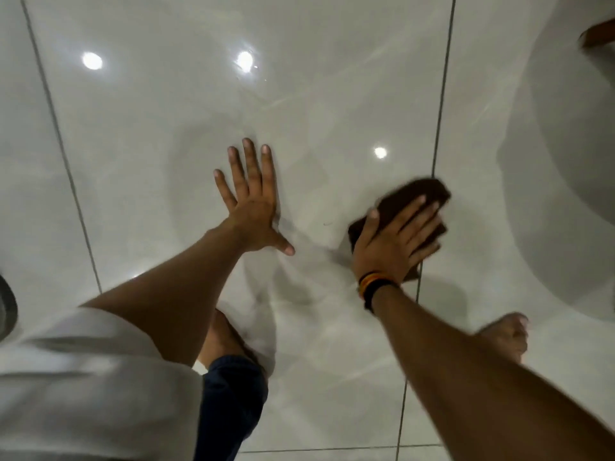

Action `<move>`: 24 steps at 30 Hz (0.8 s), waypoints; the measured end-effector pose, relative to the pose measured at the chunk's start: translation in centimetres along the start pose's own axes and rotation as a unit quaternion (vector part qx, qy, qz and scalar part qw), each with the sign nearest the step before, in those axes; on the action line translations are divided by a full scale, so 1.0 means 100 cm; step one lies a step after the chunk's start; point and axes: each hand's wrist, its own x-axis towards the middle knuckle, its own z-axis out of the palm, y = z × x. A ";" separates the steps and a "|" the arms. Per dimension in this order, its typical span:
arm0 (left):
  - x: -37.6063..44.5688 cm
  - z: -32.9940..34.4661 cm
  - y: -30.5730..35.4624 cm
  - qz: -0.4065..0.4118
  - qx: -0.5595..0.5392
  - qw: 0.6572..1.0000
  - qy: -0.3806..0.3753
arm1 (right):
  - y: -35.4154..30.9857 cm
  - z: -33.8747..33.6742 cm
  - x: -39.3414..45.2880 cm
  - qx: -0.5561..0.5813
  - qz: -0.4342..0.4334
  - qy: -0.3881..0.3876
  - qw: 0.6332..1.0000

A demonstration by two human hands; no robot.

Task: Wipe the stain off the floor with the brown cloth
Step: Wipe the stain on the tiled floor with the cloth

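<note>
A folded brown cloth (412,197) lies on the glossy white tiled floor (166,128), right beside a grey grout line. My right hand (396,242) presses flat on top of the cloth, covering its near half; bands circle that wrist. My left hand (254,201) rests flat on the floor to the left of the cloth, fingers spread, holding nothing. A tiny dark mark (327,223) shows on the tile between the two hands. Faint wet streaks (253,69) glisten farther away. No clear stain is visible.
My bare feet (507,334) and a knee in dark trousers (233,384) are on the floor close below the hands. A brown object (599,36) sits at the top right corner. A grey rounded thing (6,304) touches the left edge. Ceiling lights reflect off the tiles.
</note>
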 end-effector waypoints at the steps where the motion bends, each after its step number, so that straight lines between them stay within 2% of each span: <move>1: -0.001 -0.002 0.002 0.000 -0.001 1.000 0.002 | -0.009 0.003 -0.026 0.004 0.023 -0.021 0.999; 2: 0.000 -0.004 0.002 0.010 -0.008 1.000 0.008 | -0.018 0.005 -0.051 0.000 0.027 -0.056 0.998; 4: -0.003 -0.003 -0.006 0.040 -0.020 0.998 0.045 | -0.041 0.008 -0.080 0.009 -0.030 -0.093 0.995; 6: -0.008 -0.003 -0.027 0.032 -0.054 0.991 0.117 | -0.061 0.011 -0.064 0.006 -0.146 -0.061 0.987; 8: -0.012 -0.011 -0.053 -0.038 -0.101 0.975 0.195 | -0.071 0.010 -0.022 -0.014 -0.238 -0.023 0.971; 9: -0.010 -0.017 -0.065 -0.080 -0.133 0.965 0.210 | -0.074 0.007 0.002 -0.024 -0.239 -0.004 0.971; 10: -0.007 -0.024 -0.076 -0.120 -0.165 0.957 0.204 | -0.080 0.003 0.023 -0.022 -0.202 0.010 0.979; 12: -0.002 -0.033 -0.093 -0.177 -0.206 0.945 0.181 | -0.105 -0.006 0.056 0.017 -0.070 0.022 0.997; 14: 0.005 -0.033 -0.104 -0.182 -0.211 0.946 0.164 | -0.140 -0.012 0.070 0.056 0.011 0.025 0.998; 15: 0.006 -0.034 -0.107 -0.175 -0.212 0.949 0.150 | -0.155 -0.014 0.070 0.057 -0.009 0.026 0.998; 16: 0.006 -0.034 -0.109 -0.169 -0.213 0.953 0.137 | -0.165 -0.014 0.067 0.043 -0.071 0.031 0.996; 17: 0.004 -0.036 -0.112 -0.164 -0.209 0.956 0.124 | -0.170 -0.010 0.060 0.018 -0.172 0.038 0.984; 19: 0.002 -0.039 -0.116 -0.159 -0.195 0.962 0.102 | -0.166 -0.003 0.040 -0.031 -0.406 0.026 0.913; 20: 0.002 -0.041 -0.116 -0.159 -0.195 0.963 0.096 | -0.156 -0.002 0.032 -0.044 -0.479 0.008 0.877; 21: 0.002 -0.042 -0.117 -0.157 -0.199 0.962 0.097 | -0.143 -0.001 0.025 -0.052 -0.507 -0.010 0.860; 22: 0.000 -0.042 -0.116 -0.155 -0.207 0.961 0.099 | -0.130 -0.003 0.021 -0.052 -0.504 -0.025 0.862; 24: -0.002 -0.040 -0.117 -0.140 -0.222 0.960 0.096 | -0.112 -0.009 0.022 -0.055 -0.439 -0.034 0.896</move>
